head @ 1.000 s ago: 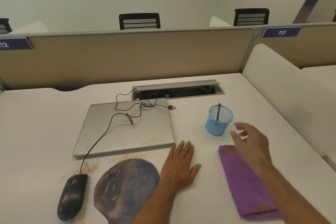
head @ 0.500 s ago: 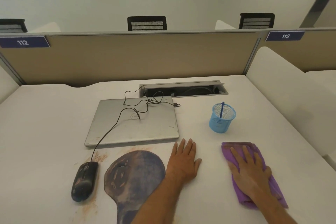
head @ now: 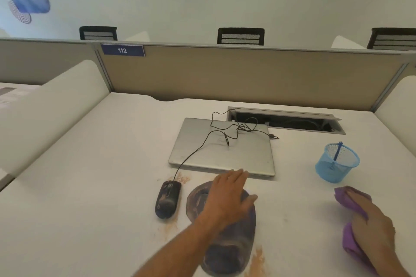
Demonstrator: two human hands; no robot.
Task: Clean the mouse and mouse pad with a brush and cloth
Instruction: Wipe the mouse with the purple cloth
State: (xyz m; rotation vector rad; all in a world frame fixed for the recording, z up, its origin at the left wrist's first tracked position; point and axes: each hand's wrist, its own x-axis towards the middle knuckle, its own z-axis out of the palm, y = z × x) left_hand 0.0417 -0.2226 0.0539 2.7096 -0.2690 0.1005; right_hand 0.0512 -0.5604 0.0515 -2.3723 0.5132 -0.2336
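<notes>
A white laminate desk (head: 90, 175) with a recessed grey cable tray (head: 286, 120), bounded by a beige fabric partition (head: 236, 74) bearing a blue "112" plate (head: 122, 50), three black mesh chair backs (head: 240, 36) before a pale lettered wall (head: 292, 7).

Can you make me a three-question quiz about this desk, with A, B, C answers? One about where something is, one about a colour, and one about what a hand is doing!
1. Where is the brush?
A. In the blue mesh cup
B. On the laptop
C. In a hand

2. What colour is the cloth?
A. Green
B. Purple
C. White

3. What is the left hand doing?
A. Lifting the mouse
B. Holding the brush
C. Resting flat on the mouse pad

Answers:
1. A, its handle sticks up out of the blue mesh cup.
2. B, purple folds show under the right hand.
3. C, its fingers lie spread on the mouse pad, beside the mouse.
</notes>
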